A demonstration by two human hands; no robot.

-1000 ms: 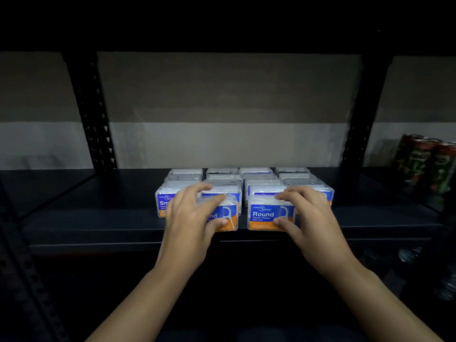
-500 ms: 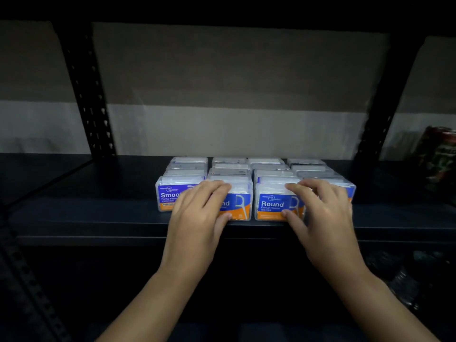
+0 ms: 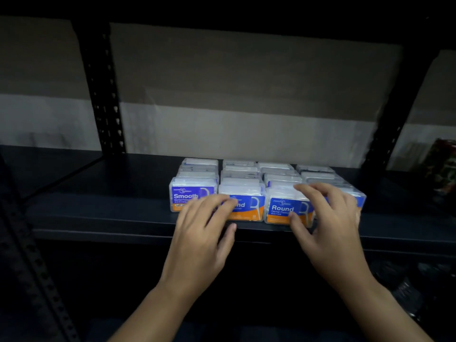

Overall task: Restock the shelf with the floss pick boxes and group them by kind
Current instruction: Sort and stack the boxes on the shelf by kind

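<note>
Four rows of clear floss pick boxes run front to back on the dark shelf (image 3: 111, 213). The front box of the left row reads Smooth (image 3: 187, 197). Both middle rows have a front box that reads Round (image 3: 249, 206) (image 3: 281, 209). My left hand (image 3: 202, 233) lies before the left Round box with relaxed fingers; its fingertips overlap the box's front, and I cannot tell whether they touch. My right hand (image 3: 330, 223) arches loosely over the right Round box, thumb on the label. It hides the front of the far-right row.
Perforated black uprights stand at the back left (image 3: 106, 95) and back right (image 3: 394, 114) of the bay. Blurred dark cans (image 3: 441, 166) sit at the far right. Bare shelf stretches left of the boxes. Another dim shelf lies below.
My left hand has slid back off the top of its Round box toward me, and the fingers have loosened. The right hand has kept its place. The camera has moved closer.
</note>
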